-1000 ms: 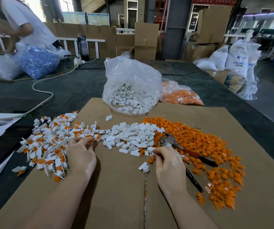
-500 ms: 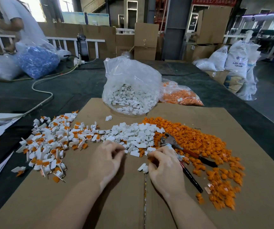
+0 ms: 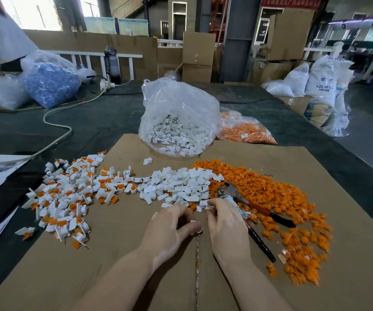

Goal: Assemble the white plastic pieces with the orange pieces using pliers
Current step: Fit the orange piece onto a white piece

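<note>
White plastic pieces [image 3: 181,187] lie untouched as the left hand [image 3: 169,230], curled, has joined the right hand [image 3: 226,225]; grasp unclear.

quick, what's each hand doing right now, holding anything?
Left hand: fingers curled, contents cannot be told.
Right hand: fingers curled at the white pieces, grip cannot be told.

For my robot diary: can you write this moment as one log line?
hands: together, front of white pile | pliers: lying by right hand | held piece: unclear
</note>
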The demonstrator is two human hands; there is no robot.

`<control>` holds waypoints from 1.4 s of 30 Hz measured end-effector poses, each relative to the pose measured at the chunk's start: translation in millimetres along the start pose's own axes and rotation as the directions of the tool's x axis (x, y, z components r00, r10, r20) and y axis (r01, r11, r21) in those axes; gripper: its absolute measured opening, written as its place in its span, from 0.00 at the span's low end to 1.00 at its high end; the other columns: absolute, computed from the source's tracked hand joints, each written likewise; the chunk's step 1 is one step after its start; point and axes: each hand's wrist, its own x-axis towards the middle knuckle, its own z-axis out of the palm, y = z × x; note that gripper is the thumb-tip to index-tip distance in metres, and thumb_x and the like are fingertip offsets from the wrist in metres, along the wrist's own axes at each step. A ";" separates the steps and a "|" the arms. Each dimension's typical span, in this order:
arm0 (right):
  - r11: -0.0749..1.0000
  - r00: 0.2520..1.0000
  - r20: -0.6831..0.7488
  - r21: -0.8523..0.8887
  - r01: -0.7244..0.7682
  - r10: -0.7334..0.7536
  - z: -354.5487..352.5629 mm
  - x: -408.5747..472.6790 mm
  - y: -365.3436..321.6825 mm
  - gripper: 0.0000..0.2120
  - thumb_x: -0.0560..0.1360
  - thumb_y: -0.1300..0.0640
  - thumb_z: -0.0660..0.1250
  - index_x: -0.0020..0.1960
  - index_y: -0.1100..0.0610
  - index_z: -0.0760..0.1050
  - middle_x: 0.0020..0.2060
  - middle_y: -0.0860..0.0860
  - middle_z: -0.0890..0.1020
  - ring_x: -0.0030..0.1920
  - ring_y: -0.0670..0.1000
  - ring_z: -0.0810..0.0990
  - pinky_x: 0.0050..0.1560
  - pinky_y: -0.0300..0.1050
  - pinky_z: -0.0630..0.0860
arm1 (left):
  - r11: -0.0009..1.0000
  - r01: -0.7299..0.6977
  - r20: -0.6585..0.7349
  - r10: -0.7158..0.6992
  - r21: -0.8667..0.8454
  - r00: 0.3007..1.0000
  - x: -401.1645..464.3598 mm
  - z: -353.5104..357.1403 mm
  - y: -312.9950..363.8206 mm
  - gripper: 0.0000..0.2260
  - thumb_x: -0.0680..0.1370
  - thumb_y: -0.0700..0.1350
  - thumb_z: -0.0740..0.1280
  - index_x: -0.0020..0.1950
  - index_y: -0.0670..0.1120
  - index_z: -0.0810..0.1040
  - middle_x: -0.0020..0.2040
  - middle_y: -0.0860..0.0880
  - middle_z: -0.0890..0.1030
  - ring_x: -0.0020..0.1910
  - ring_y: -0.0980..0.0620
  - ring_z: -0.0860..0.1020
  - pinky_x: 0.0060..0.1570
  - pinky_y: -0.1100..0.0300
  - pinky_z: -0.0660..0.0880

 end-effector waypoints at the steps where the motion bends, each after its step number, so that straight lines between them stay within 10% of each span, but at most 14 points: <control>1: 1.000 1.000 -0.001 0.018 0.002 -0.002 -0.1 0.4 0.2 0.08 0.76 0.64 0.66 0.54 0.60 0.79 0.47 0.52 0.80 0.49 0.51 0.78 0.48 0.43 0.74 | 0.997 0.036 -0.037 -0.039 -0.071 0.999 1.2 0.2 0.7 0.09 0.73 0.50 0.70 0.35 0.54 0.73 0.35 0.55 0.78 0.36 0.60 0.73 0.36 0.69 0.66; 15: 0.880 0.980 0.061 0.432 -0.197 0.189 -8.5 3.4 3.6 0.08 0.74 0.63 0.68 0.43 0.50 0.77 0.38 0.43 0.80 0.42 0.38 0.77 0.41 0.28 0.71 | 0.949 0.149 -0.048 -0.169 -0.277 0.984 11.5 12.1 3.5 0.07 0.75 0.45 0.69 0.42 0.56 0.74 0.36 0.54 0.81 0.38 0.57 0.78 0.40 0.63 0.72; 35: 0.996 0.991 0.130 0.085 -0.007 -0.004 -5.0 -1.4 -3.5 0.09 0.76 0.56 0.66 0.39 0.56 0.70 0.34 0.49 0.75 0.35 0.48 0.71 0.35 0.39 0.65 | 0.878 0.156 -0.060 -0.205 -0.453 0.977 5.4 9.6 7.6 0.05 0.73 0.36 0.70 0.40 0.45 0.76 0.32 0.46 0.77 0.32 0.55 0.72 0.33 0.69 0.68; 42: 0.951 0.990 0.126 0.291 -0.103 0.069 -5.2 -0.2 2.0 0.04 0.72 0.55 0.71 0.42 0.54 0.77 0.35 0.45 0.78 0.38 0.43 0.75 0.38 0.37 0.73 | 0.890 0.154 -0.098 -0.215 -0.429 0.972 7.3 9.3 8.0 0.07 0.76 0.39 0.67 0.42 0.51 0.76 0.37 0.47 0.81 0.37 0.54 0.77 0.41 0.65 0.71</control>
